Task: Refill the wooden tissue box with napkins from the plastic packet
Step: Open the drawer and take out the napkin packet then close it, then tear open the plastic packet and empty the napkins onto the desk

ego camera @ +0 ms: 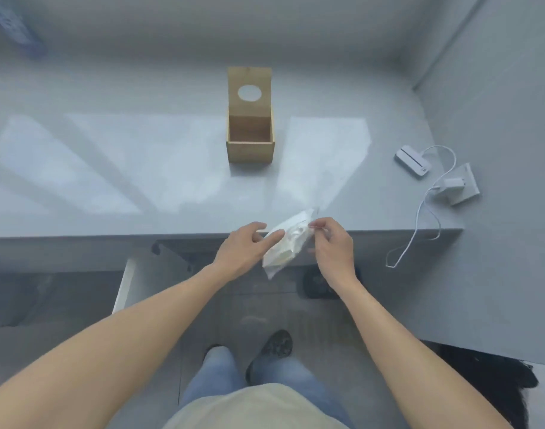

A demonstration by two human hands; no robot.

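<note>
The wooden tissue box (pixel 250 148) stands on the grey counter (pixel 141 168), its lid with a round hole raised upright at the back, and its inside looks empty. Near the counter's front edge, the plastic packet of napkins (pixel 285 244) is held in the air between both hands. My left hand (pixel 245 252) touches the packet's left side with its fingers stretched along it. My right hand (pixel 333 246) pinches the packet's top right corner between thumb and fingertips.
At the right of the counter lie a small white device (pixel 412 160), a white charger (pixel 452 186) in a socket block, and a white cable (pixel 419 224) hanging over the edge. An open white drawer (pixel 124 284) juts out below the counter at left.
</note>
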